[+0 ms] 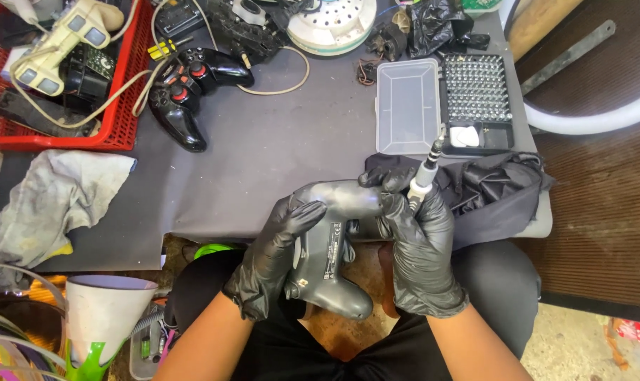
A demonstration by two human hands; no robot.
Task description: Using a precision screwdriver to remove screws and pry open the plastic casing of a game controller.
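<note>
Both hands wear black gloves. My left hand [278, 254] grips the left side of a dark grey game controller [330, 254], held back side up over my lap at the table's front edge. My right hand [419, 243] steadies the controller's right side and also holds a small silver precision screwdriver [426, 169], its tip pointing up and away from the controller.
An open bit-set case [440, 106] with clear lid lies behind my right hand, black cloth [503, 187] beside it. A black controller [189, 88] with red buttons, a red basket [122, 99] of gadgets, a grey rag [52, 197] and a white cup [105, 314] are to the left.
</note>
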